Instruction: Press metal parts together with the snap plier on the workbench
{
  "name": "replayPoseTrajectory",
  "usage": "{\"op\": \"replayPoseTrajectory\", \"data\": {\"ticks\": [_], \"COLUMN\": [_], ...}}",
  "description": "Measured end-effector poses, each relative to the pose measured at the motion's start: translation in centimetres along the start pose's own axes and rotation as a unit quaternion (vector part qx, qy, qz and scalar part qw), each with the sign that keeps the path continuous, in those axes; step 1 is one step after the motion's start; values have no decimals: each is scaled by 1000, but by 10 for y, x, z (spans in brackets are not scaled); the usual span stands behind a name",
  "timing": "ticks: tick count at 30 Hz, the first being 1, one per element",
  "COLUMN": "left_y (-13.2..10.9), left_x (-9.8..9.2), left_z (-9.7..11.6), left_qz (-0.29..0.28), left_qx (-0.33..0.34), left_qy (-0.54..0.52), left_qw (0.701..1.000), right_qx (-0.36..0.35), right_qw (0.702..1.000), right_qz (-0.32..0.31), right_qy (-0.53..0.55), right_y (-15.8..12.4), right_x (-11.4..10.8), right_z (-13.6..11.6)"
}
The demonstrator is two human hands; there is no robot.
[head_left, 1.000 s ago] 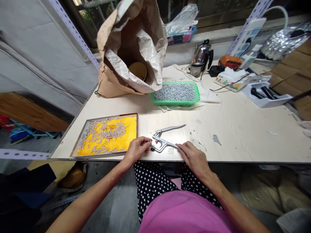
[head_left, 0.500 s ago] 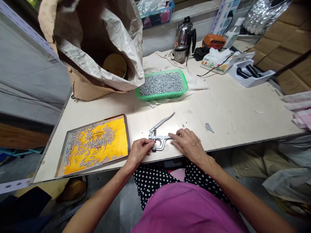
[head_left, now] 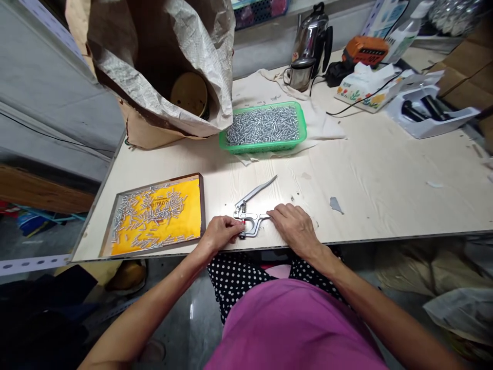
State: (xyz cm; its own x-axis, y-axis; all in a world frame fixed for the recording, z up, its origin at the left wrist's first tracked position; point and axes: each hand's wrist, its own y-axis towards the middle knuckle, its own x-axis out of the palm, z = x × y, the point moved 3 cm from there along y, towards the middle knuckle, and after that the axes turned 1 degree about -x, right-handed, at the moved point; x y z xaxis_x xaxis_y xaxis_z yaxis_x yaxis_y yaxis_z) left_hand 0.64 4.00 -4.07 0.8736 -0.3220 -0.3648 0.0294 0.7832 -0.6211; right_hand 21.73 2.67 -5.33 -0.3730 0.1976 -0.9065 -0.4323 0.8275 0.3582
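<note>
Evidently the one pair of pliers (head_left: 252, 216) lies flat on the table (head_left: 381, 180) so the wood can bear its weight — the right hand (head_left: 293, 226) pinches one handle's end, likely to steady it. The left hand's (head_left: 221, 234) fingers draw narrow at its head; whether they grip anything, I can't tell. One tray (head_left: 202, 205) and one green basket (head_left: 265, 148) presumably keep loose metal pieces (head_left: 264, 125) from rolling — too many to count. Behind stand one kettle (head_left: 311, 38), one mug (head_left: 300, 77).

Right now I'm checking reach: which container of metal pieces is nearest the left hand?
The shallow yellow-lined tray, just beside the left hand; the green basket sits farther back on the table.
</note>
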Motion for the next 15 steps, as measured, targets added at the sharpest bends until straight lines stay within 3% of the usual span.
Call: {"op": "replayPoseTrajectory", "data": {"ticks": [15], "left_y": [-8], "left_x": [2], "left_z": [-1], "left_qz": [-58], "left_qx": [-130], "left_qy": [15], "left_qw": [990], "right_qx": [-22], "right_qw": [1000], "right_qz": [-7], "right_qy": [-13], "right_y": [1], "right_x": [-4], "right_z": [-2]}}
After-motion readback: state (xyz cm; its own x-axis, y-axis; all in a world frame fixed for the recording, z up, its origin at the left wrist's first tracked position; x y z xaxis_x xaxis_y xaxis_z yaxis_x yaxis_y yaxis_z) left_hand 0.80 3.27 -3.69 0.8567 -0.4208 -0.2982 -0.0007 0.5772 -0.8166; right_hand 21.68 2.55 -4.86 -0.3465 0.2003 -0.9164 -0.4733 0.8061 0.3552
